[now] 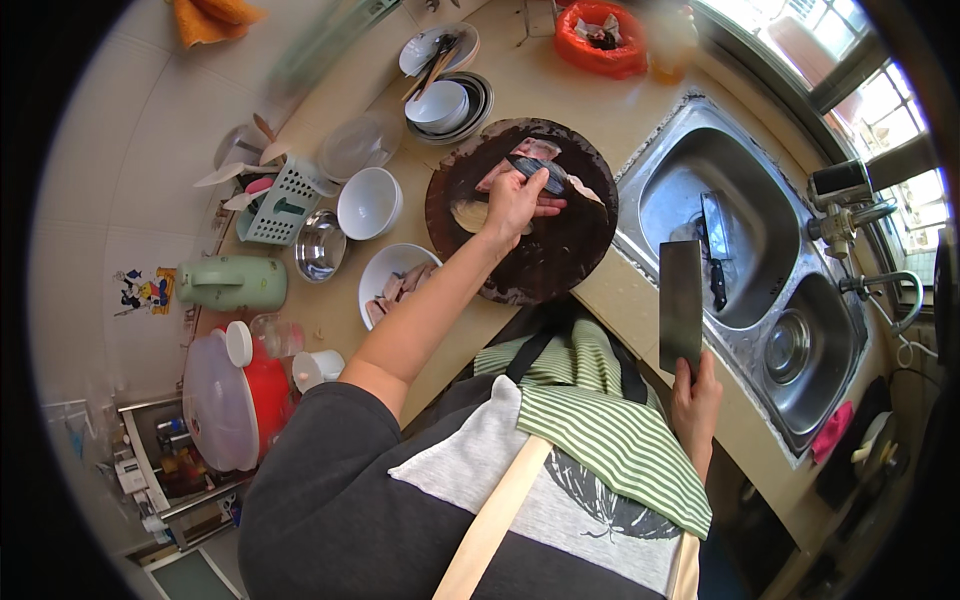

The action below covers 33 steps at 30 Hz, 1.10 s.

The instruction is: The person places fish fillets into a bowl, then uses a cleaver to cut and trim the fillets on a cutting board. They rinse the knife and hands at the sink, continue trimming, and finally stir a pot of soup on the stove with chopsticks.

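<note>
My left hand [520, 206] reaches over a round dark chopping board [560, 255] and grips a dark-skinned piece of fish [541, 172] between thumb and fingers. Pink flesh [535, 150] lies on the board just beyond it, and a yellowish round patch [468, 214] shows beside my wrist. Off to the right, my right hand [697, 395] is closed round the handle of a cleaver [681, 305]. Its broad blade points away from me, above the counter edge by the sink. A white bowl [376, 262] with cut pieces of flesh [398, 290] sits left of the board, partly behind my left forearm.
The double steel sink [660, 165] on the right holds a knife [714, 250] and a glass bowl [787, 345]. Left stand an empty white bowl [369, 203], a steel bowl [321, 245], a utensil basket [283, 205] and a green jug [232, 283]. Stacked bowls [440, 107] and a red-lined bin [600, 40] are farther back.
</note>
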Each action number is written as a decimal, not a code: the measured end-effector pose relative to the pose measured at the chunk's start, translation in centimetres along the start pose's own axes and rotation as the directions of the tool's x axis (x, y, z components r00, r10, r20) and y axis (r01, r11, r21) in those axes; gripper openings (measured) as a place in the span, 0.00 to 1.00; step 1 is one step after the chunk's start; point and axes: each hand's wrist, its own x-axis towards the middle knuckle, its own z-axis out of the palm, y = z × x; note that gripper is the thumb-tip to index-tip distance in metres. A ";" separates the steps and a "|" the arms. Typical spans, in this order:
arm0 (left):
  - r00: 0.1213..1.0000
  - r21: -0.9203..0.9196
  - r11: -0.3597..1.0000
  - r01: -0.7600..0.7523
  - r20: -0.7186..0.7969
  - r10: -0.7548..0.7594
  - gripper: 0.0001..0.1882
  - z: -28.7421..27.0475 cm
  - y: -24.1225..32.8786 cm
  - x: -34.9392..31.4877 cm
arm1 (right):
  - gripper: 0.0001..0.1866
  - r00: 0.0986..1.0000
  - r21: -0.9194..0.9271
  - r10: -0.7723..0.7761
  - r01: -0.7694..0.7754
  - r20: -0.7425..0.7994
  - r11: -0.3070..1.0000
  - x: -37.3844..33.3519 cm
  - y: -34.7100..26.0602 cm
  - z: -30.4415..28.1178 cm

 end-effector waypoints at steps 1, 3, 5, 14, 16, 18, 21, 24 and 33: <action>1.000 -0.038 0.999 0.004 -0.018 -0.004 0.11 -0.1 -0.5 -0.8 | 0.06 1.000 -0.013 -0.024 0.024 0.012 1.000 0.3 -0.3 0.1; 0.995 -0.045 0.997 -0.069 -0.074 0.065 0.13 -0.1 -1.5 -2.2 | 0.06 0.998 -0.038 -0.050 0.052 0.049 0.998 1.0 -0.8 0.4; 0.972 -0.014 0.984 -0.176 -0.160 0.171 0.14 0.4 -2.7 -3.4 | 0.06 0.991 -0.036 -0.123 0.125 0.054 0.991 1.7 -1.4 0.9; 0.913 -0.130 0.957 -0.260 -0.356 0.199 0.08 2.2 -7.7 -7.1 | 0.06 0.966 -0.042 -0.208 0.217 0.151 0.975 4.1 -2.7 2.8; 0.911 0.064 0.978 -0.198 -0.357 0.207 0.07 0.9 -8.3 -8.1 | 0.08 0.947 -0.094 -0.288 0.303 0.143 0.948 4.3 -2.8 3.0; 0.902 0.253 0.957 -0.141 -0.365 0.229 0.07 -0.1 -8.7 -8.8 | 0.07 0.938 -0.095 -0.310 0.327 0.157 0.940 4.5 -2.9 3.2; 0.933 0.276 0.956 -0.099 -0.307 0.186 0.09 -0.7 -9.2 -9.6 | 0.07 0.944 -0.128 -0.207 0.246 0.256 0.961 4.5 -3.4 3.5; 0.947 0.337 0.940 -0.061 -0.279 0.161 0.09 -0.1 -9.1 -10.0 | 0.07 0.923 -0.105 -0.282 0.318 0.264 0.942 4.5 -4.0 3.9; 0.954 0.061 0.953 0.297 -0.065 -0.293 0.12 1.1 -6.4 -7.6 | 0.07 0.914 -0.080 -0.329 0.356 0.237 0.931 5.0 -3.5 4.5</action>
